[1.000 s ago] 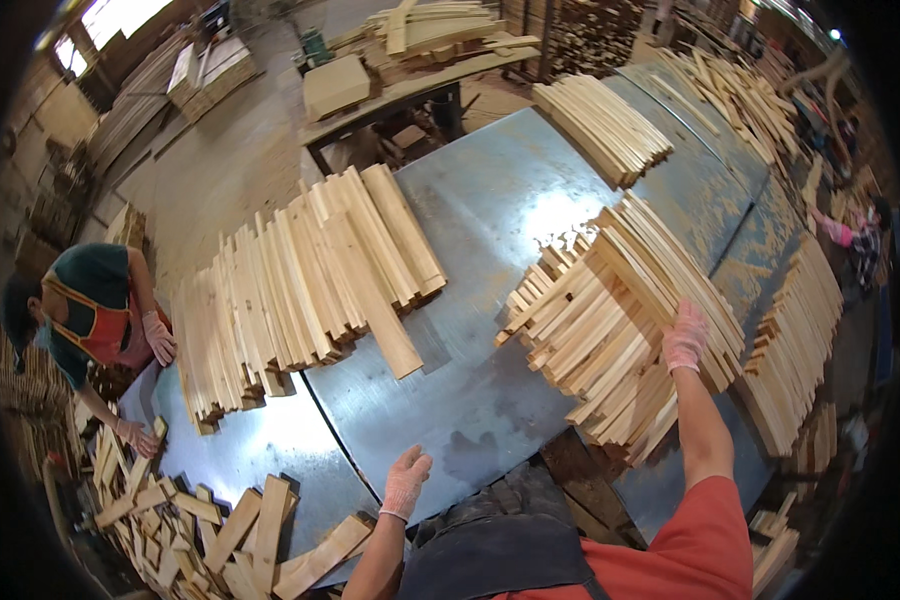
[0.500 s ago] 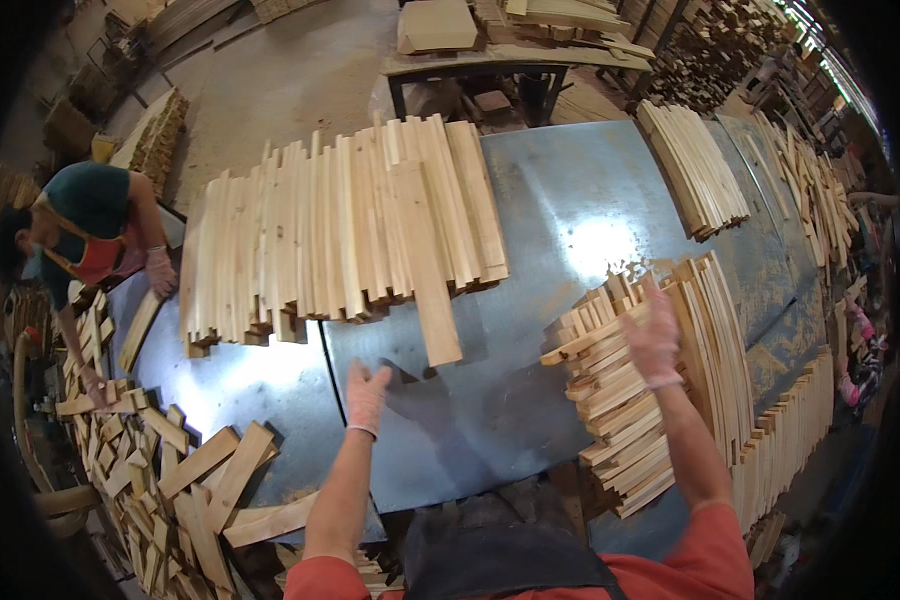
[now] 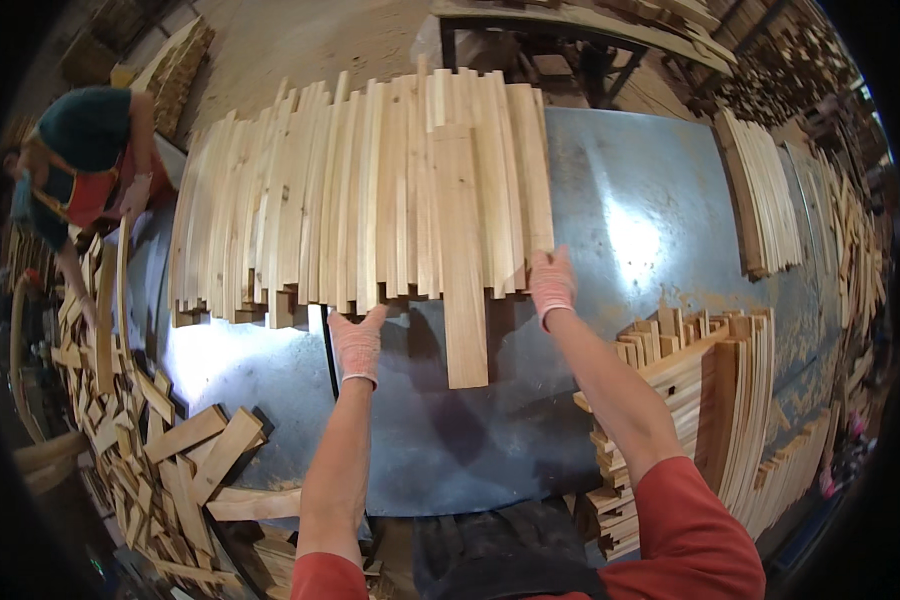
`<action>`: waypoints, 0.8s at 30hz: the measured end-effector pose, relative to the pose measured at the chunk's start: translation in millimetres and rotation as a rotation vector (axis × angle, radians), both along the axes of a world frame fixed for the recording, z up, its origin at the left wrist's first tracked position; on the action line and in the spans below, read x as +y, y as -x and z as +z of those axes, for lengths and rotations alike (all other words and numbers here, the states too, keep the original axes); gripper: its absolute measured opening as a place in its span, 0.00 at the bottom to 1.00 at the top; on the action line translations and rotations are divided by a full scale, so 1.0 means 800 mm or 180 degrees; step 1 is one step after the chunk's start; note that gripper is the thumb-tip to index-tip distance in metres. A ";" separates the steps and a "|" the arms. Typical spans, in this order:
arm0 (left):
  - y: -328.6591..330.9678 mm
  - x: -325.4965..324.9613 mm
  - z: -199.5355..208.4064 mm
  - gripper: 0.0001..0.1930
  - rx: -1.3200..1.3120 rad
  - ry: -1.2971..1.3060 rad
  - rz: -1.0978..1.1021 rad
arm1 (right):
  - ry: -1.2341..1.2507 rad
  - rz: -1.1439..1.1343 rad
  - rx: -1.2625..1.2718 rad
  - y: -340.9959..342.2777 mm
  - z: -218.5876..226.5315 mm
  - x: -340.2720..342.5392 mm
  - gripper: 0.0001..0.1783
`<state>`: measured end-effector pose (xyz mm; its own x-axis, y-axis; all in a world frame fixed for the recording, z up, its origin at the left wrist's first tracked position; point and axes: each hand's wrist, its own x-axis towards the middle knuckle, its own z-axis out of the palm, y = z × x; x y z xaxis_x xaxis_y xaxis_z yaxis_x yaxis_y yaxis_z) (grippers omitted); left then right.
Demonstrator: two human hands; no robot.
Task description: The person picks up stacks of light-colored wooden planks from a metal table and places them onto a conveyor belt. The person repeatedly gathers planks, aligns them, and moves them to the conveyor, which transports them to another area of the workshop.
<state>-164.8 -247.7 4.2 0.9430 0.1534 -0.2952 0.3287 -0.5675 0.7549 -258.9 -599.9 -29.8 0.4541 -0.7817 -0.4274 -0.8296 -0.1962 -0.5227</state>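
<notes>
Slats of pale, straight-cut wood lie side by side in a broad, layered stack before us, their uneven near ends facing our body, on a smooth, blue-grey metal table. We have one wider, light-coloured flat board lying lengthwise on top of them, its near end jutting out past the others over the metal. Our left hand, in a thin pinkish glove, is wide, thumb and fingers spread just beside the near ends left of that board; we cannot tell whether the fingertips touch. Our right hand, gloved alike, is at the near right corner of the stack with its fingers pointing away from us; we cannot tell whether it grips the wood. To our right sits a second, tightly packed pile of pale wooden strips, and farther off on the same side a narrow bundle of long pale sticks. Near our left forearm spreads a jumbled heap of short wooden offcuts. Beyond it, a co-worker in a dark green top and red apron bends forward.
</notes>
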 end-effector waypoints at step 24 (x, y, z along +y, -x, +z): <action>-0.048 -0.080 0.072 0.76 0.0532 -0.1376 -0.1514 | 0.0020 -0.0044 -0.0105 -0.073 0.085 -0.030 0.44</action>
<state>-126.3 -312.1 62.1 0.8840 -0.1309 -0.4488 0.0604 -0.9200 0.3872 -200.1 -623.8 38.3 0.4570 -0.7906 -0.4076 -0.8147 -0.1881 -0.5485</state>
